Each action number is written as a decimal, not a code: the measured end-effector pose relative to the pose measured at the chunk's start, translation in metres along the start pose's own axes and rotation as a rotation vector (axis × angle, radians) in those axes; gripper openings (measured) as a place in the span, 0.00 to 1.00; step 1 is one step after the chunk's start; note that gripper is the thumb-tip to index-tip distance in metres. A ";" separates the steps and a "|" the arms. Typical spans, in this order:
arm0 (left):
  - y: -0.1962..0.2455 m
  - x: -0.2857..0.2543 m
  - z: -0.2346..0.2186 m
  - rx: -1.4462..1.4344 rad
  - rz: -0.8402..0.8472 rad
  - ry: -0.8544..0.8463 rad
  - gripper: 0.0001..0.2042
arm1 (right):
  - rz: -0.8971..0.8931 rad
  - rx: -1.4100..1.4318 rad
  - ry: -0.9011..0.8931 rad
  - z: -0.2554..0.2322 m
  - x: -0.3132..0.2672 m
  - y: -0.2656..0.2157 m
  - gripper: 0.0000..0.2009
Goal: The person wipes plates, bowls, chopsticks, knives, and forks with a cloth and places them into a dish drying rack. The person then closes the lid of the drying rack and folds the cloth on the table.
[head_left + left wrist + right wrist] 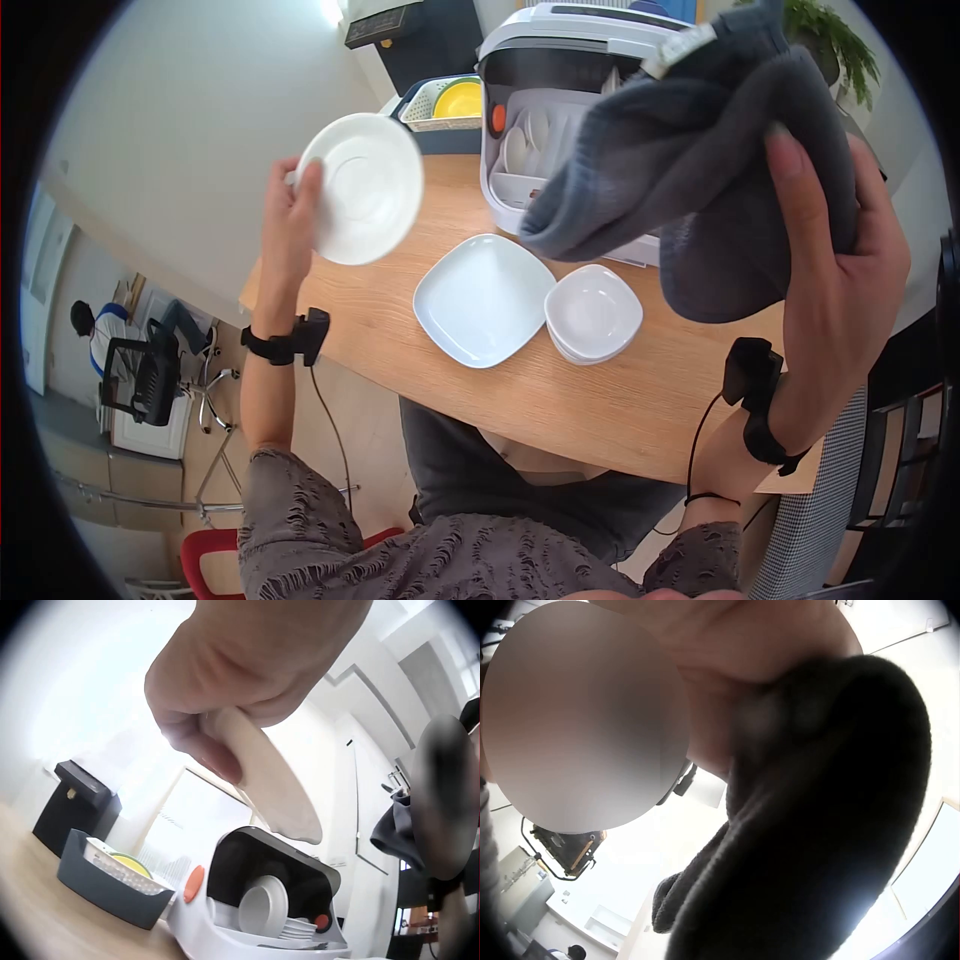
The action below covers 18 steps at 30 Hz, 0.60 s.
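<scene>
My left hand (pixel 292 215) pinches a round white saucer (pixel 365 190) by its left edge, thumb on the face, raised above the table's left side. In the left wrist view the saucer (pixel 270 784) shows nearly edge-on beneath the fingers. A dark grey towel (pixel 730 190) hangs in folds from my right hand (pixel 840 240), gripped high at the right. The towel (pixel 802 825) fills much of the right wrist view. On the table between the hands lie a square white plate (pixel 484 300) and white bowls (pixel 594 312), one stacked in another.
Behind the plate stands a white dish cabinet (pixel 500 205) with a dark lid, holding white dishes (pixel 264 906). Left of it, a dark bin (pixel 112 892) contains a white basket (pixel 425 110) with a yellow bowl (pixel 460 100). The wooden table (pixel 380 325) curves along its front edge.
</scene>
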<state>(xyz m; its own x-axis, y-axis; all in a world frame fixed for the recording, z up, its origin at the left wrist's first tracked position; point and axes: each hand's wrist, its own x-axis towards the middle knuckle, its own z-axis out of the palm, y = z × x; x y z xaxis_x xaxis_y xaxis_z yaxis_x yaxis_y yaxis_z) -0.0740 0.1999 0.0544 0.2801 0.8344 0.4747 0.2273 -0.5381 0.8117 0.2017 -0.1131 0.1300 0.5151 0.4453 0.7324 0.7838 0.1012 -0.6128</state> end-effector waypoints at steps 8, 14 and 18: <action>0.081 -0.025 0.077 -0.392 0.167 -0.249 0.13 | -0.002 0.097 0.166 0.007 0.009 0.010 0.15; 0.140 -0.030 0.101 -0.197 0.470 -0.071 0.10 | -0.092 0.215 0.202 0.023 0.007 0.013 0.16; 0.170 -0.038 0.111 -0.068 0.533 -0.039 0.11 | -0.054 0.124 0.007 0.027 0.002 0.005 0.15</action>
<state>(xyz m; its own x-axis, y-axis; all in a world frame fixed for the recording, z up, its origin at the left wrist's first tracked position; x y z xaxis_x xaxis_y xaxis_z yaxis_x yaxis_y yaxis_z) 0.0572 0.0632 0.1368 0.3746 0.4416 0.8153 -0.0168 -0.8759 0.4822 0.1978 -0.0880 0.1205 0.4761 0.4303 0.7669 0.7615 0.2344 -0.6043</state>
